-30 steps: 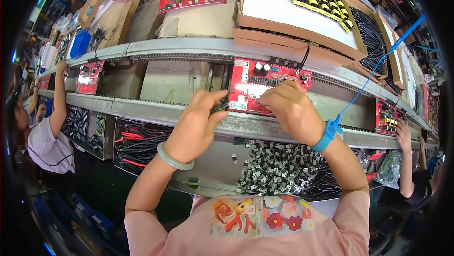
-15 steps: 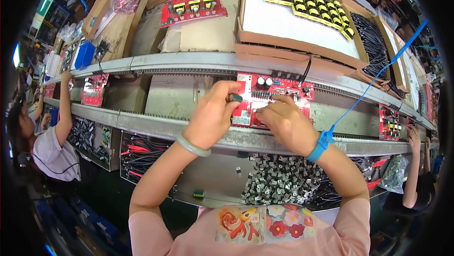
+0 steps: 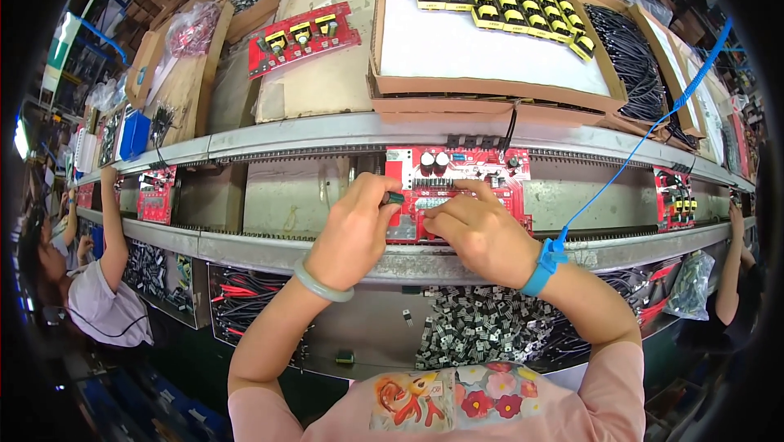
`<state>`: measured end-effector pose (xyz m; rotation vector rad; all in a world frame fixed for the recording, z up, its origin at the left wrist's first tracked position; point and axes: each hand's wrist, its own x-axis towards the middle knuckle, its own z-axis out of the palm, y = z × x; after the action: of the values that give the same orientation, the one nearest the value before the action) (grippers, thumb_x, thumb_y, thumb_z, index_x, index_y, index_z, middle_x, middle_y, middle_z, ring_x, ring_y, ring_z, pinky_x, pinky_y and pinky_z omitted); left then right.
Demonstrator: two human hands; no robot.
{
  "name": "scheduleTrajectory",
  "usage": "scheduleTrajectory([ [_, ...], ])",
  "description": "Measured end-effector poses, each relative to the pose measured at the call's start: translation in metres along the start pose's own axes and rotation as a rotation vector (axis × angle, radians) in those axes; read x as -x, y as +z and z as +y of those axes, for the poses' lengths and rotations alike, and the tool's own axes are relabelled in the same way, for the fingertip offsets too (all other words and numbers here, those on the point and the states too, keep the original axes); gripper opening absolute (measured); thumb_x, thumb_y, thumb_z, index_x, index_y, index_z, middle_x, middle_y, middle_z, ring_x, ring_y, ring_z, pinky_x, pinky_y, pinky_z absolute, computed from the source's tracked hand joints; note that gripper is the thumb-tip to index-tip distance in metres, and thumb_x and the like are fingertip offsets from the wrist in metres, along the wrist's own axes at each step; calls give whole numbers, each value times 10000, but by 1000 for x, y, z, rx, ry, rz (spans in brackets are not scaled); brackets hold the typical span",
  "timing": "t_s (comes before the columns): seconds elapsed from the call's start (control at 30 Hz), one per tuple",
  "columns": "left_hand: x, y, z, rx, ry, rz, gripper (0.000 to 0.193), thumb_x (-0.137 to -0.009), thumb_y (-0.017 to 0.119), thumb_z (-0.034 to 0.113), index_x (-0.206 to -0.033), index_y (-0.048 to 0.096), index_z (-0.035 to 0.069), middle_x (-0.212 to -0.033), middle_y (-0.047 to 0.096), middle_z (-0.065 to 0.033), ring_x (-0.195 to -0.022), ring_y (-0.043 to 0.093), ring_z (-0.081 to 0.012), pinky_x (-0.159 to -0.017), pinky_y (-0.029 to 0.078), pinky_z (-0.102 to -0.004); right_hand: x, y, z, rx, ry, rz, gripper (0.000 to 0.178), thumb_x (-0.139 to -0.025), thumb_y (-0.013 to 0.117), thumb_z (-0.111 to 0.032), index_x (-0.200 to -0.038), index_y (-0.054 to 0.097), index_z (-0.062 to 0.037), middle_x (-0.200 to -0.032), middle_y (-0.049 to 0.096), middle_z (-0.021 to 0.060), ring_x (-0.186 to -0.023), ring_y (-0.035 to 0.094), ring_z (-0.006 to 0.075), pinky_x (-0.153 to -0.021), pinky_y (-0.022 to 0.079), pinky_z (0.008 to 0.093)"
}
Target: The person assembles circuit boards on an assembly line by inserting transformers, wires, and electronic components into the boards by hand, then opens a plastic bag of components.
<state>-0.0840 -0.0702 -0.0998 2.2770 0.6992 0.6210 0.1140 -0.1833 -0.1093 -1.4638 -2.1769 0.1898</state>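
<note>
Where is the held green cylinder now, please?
In the head view, the green cylinder is in the left hand, at the left end of the red circuit board.

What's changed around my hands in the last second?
Your left hand has moved right, from beside the left edge of the board to over it, still holding a green part. Your right hand stays at the board's lower middle; the yellow parts look unmoved.

The fisheye camera sits on the person's head, looking steeply down and forward — the pink shirt (image 3: 506, 430) close at the lower edge, the left hand (image 3: 353, 225) and right hand (image 3: 476, 234) near mid-picture, a cardboard tray (image 3: 490, 87) farther off. The front rail (image 3: 433, 265) bows, its ends curving upward.
</note>
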Motion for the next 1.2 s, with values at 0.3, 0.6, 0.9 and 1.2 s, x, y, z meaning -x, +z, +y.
scheduleTrajectory([
  [0.3,0,-1,0,6,49,21,220,-864,693,-93,-1052,624,-2,-941,631,-153,-752,631,-278,-666,520,-354,1,0,-1,9,-1,-16,205,-836,650,-33,-1035,699,-42,-1043,711,79,-986,683,229,-1075,438,507],
  [0.6,-4,1,4,-95,75,5,210,-858,690,-98,-1040,641,-4,-984,673,-171,-832,678,-320,-715,547,-373,3,2,-1,39,-2,-17,215,-828,652,-59,-1038,695,-38,-1067,712,69,-1005,687,221,-1071,441,514],
  [0.9,-10,-7,7,-84,97,-57,301,-876,681,-83,-1168,683,-10,-1019,673,-177,-810,659,-307,-706,527,-363,3,6,1,10,-22,41,228,-802,649,-61,-1024,693,-32,-1036,701,83,-971,685,230,-1065,445,503],
  [1.2,-17,-11,4,-257,178,-125,304,-867,690,-86,-1157,688,3,-984,666,-171,-796,664,-312,-681,525,-393,4,6,2,23,-30,44,224,-787,649,-71,-1006,680,-31,-1007,691,77,-937,687,219,-1081,435,501],
])
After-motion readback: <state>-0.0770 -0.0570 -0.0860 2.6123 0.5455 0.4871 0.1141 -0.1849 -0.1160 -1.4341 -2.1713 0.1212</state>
